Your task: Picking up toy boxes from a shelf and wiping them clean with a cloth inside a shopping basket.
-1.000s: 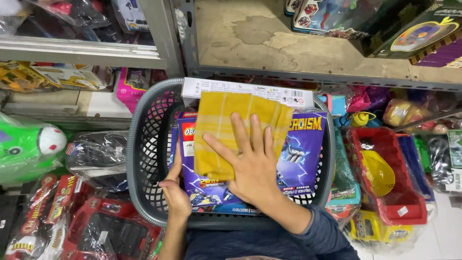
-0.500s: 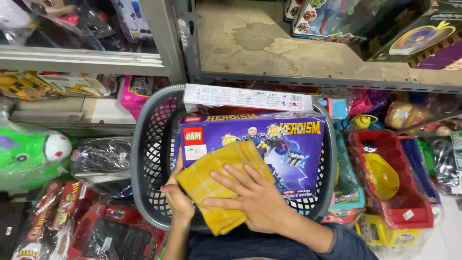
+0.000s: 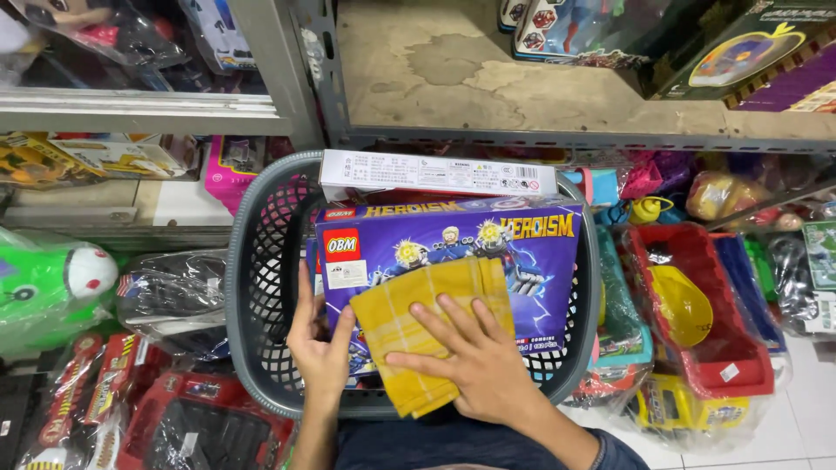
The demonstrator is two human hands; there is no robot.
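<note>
A purple toy box (image 3: 453, 248) with cartoon figures lies on top of a grey mesh basket (image 3: 261, 261). My left hand (image 3: 319, 348) grips the box's near left edge. My right hand (image 3: 475, 361) lies flat, fingers spread, pressing a folded yellow cloth (image 3: 418, 318) onto the box's front. A long white box (image 3: 435, 174) rests across the basket's far rim.
A bare stained metal shelf (image 3: 522, 78) runs above, with boxed toys at its right. Bagged toys crowd the floor: a green plush (image 3: 48, 283) at left, red packaged toys (image 3: 192, 422) near left, a red plastic tray (image 3: 705, 313) with a yellow scoop at right.
My right hand drew the yellow cloth down the purple box toward me, then shifted it slightly back up and right. More of the box's top shows now. My left hand stayed on the edge.
</note>
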